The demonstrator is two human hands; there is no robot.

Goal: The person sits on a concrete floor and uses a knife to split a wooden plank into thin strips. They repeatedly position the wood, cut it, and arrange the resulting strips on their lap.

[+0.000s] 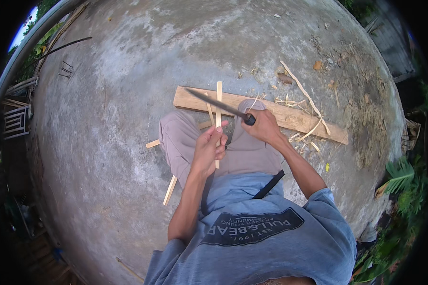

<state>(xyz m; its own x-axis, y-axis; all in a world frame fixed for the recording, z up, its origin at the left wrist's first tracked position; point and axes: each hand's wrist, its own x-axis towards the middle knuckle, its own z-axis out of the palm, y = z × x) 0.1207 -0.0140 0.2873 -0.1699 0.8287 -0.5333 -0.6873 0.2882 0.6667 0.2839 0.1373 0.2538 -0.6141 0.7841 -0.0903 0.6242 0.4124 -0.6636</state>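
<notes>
A narrow strip of pale wood stands nearly upright in my left hand, its fingers closed around the lower part. My right hand is wrapped round the dark handle of a long knife. The blade points to the far left and crosses the strip above my left hand; whether its edge touches the wood I cannot tell. Beneath the blade lies a thick wooden plank, slanting from far left to near right beyond my knees. A thinner stick rests beside the held strip.
Wood shavings and a long curled strip lie on and around the plank's right half. Other sticks stick out by my left leg, one upper and one lower. Green plants border the concrete floor at right.
</notes>
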